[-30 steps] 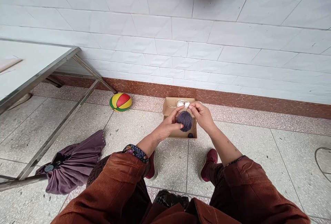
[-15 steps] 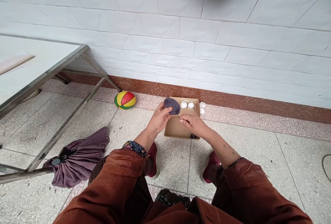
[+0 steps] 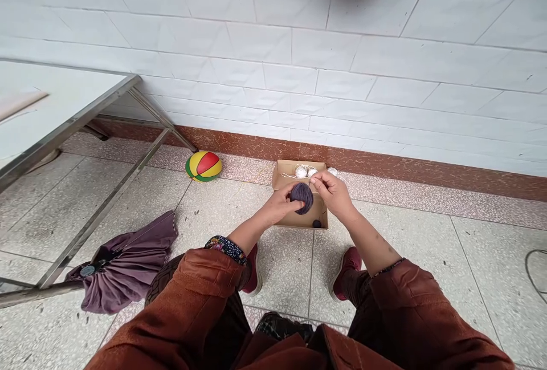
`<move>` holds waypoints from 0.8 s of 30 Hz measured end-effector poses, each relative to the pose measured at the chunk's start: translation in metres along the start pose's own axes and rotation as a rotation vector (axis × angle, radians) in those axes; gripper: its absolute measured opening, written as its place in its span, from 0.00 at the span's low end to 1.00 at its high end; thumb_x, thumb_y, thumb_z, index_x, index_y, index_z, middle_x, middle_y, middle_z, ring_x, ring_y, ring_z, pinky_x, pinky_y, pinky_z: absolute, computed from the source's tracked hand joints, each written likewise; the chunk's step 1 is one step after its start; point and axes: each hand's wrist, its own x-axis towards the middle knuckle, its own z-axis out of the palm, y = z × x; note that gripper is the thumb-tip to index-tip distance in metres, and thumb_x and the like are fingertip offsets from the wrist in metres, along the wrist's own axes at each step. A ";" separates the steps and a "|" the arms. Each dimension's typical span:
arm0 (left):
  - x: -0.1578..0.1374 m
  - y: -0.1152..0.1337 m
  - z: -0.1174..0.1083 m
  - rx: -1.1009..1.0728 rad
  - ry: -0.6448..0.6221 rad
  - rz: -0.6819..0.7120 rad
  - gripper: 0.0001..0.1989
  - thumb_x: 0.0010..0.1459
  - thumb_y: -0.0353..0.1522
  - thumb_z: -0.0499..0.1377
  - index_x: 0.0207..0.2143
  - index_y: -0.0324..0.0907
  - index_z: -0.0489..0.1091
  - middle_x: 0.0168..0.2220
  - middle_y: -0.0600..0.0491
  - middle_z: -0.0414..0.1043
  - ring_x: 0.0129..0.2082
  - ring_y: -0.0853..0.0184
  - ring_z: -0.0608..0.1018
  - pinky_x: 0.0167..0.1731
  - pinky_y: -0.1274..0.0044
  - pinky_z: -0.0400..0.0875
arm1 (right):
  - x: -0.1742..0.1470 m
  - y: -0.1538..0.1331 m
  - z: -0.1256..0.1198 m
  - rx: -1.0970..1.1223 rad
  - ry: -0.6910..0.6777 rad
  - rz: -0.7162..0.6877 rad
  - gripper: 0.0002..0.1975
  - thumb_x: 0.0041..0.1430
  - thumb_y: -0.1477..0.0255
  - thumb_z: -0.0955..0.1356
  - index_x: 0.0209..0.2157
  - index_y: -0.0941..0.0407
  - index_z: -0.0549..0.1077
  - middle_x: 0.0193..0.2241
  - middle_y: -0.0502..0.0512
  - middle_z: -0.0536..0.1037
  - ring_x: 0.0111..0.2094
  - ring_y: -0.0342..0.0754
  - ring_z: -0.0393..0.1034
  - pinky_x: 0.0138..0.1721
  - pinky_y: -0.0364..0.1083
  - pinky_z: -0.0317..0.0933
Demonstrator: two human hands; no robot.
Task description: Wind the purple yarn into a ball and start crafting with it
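A dark purple-grey ball of yarn (image 3: 302, 198) is held in my left hand (image 3: 282, 204), whose fingers are closed around its left side. My right hand (image 3: 332, 192) pinches the yarn strand just above and to the right of the ball. Below both hands an open cardboard box (image 3: 294, 220) rests on the floor against the wall. In its far part lie small white yarn balls (image 3: 301, 171) with loose white thread. A small dark ball (image 3: 317, 223) sits in the near right corner of the box. Part of the box is hidden by my hands.
A red, yellow and green ball (image 3: 204, 166) lies on the floor left of the box. Farther left stands a metal-framed table (image 3: 85, 82), with a purple cloth item (image 3: 128, 264) by its leg. A dark cable loop (image 3: 536, 267) lies at the right edge.
My left hand has moved the yarn ball right and nearer to me and turned it. My right hand has risen from below the ball's right side to above it, with the strand.
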 end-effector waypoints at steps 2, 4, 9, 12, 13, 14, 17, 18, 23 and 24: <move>-0.003 0.002 0.004 -0.069 -0.061 0.016 0.30 0.49 0.32 0.67 0.56 0.45 0.71 0.53 0.48 0.73 0.52 0.57 0.73 0.56 0.65 0.63 | 0.001 0.011 0.000 -0.076 0.033 0.026 0.13 0.66 0.62 0.65 0.31 0.54 0.72 0.26 0.50 0.71 0.28 0.46 0.63 0.33 0.45 0.58; -0.005 0.006 0.006 -0.172 -0.105 0.029 0.32 0.49 0.31 0.68 0.58 0.48 0.69 0.57 0.49 0.71 0.55 0.57 0.72 0.56 0.66 0.63 | 0.002 0.021 0.000 -0.121 0.024 0.065 0.14 0.66 0.61 0.64 0.30 0.54 0.71 0.26 0.50 0.72 0.28 0.46 0.64 0.33 0.45 0.58; -0.010 0.015 0.007 -0.488 -0.194 -0.028 0.30 0.51 0.32 0.67 0.58 0.48 0.70 0.58 0.47 0.70 0.55 0.56 0.73 0.51 0.69 0.67 | 0.000 0.031 0.005 -0.137 -0.003 0.099 0.15 0.67 0.60 0.63 0.30 0.54 0.70 0.26 0.51 0.73 0.28 0.47 0.64 0.31 0.44 0.57; -0.009 0.016 0.005 -0.639 -0.173 -0.025 0.29 0.50 0.33 0.68 0.56 0.45 0.71 0.55 0.45 0.73 0.54 0.55 0.74 0.52 0.67 0.68 | -0.002 0.028 0.009 -0.138 -0.047 0.104 0.13 0.66 0.62 0.63 0.31 0.54 0.70 0.26 0.51 0.73 0.28 0.47 0.64 0.31 0.44 0.57; -0.008 0.016 0.003 -0.671 -0.147 -0.014 0.28 0.50 0.34 0.68 0.55 0.44 0.72 0.54 0.45 0.74 0.54 0.55 0.75 0.53 0.66 0.68 | -0.003 0.027 0.011 -0.144 -0.065 0.105 0.12 0.66 0.63 0.63 0.31 0.54 0.71 0.26 0.51 0.73 0.29 0.47 0.65 0.31 0.44 0.57; -0.007 0.015 0.001 -0.692 -0.114 -0.004 0.26 0.50 0.34 0.69 0.53 0.43 0.72 0.52 0.45 0.75 0.53 0.55 0.75 0.53 0.65 0.69 | -0.004 0.025 0.012 -0.151 -0.083 0.106 0.11 0.66 0.64 0.63 0.31 0.54 0.71 0.27 0.52 0.73 0.29 0.47 0.65 0.32 0.44 0.57; -0.003 0.013 -0.007 -0.705 0.013 0.030 0.22 0.50 0.33 0.69 0.48 0.41 0.73 0.48 0.46 0.77 0.50 0.57 0.77 0.53 0.65 0.70 | -0.007 0.018 0.015 -0.153 -0.162 0.077 0.08 0.65 0.67 0.64 0.32 0.54 0.71 0.28 0.52 0.75 0.30 0.47 0.67 0.33 0.44 0.59; -0.002 0.012 -0.010 -0.695 0.056 0.042 0.21 0.50 0.33 0.69 0.47 0.41 0.73 0.47 0.47 0.77 0.49 0.59 0.77 0.52 0.66 0.70 | -0.008 0.015 0.016 -0.143 -0.201 0.052 0.08 0.65 0.67 0.64 0.33 0.55 0.71 0.29 0.52 0.75 0.30 0.47 0.67 0.34 0.44 0.59; 0.002 0.007 -0.023 -0.552 0.287 0.048 0.20 0.49 0.34 0.70 0.45 0.42 0.72 0.44 0.51 0.77 0.42 0.65 0.77 0.44 0.72 0.72 | -0.014 -0.007 0.019 -0.070 -0.461 -0.103 0.11 0.67 0.65 0.64 0.32 0.55 0.72 0.27 0.50 0.74 0.28 0.44 0.65 0.34 0.44 0.58; 0.002 0.005 -0.024 -0.497 0.338 0.035 0.21 0.49 0.34 0.71 0.45 0.42 0.72 0.44 0.51 0.76 0.41 0.65 0.77 0.42 0.73 0.72 | -0.015 -0.013 0.019 -0.042 -0.499 -0.121 0.12 0.67 0.65 0.64 0.32 0.55 0.72 0.27 0.49 0.73 0.28 0.44 0.64 0.34 0.43 0.58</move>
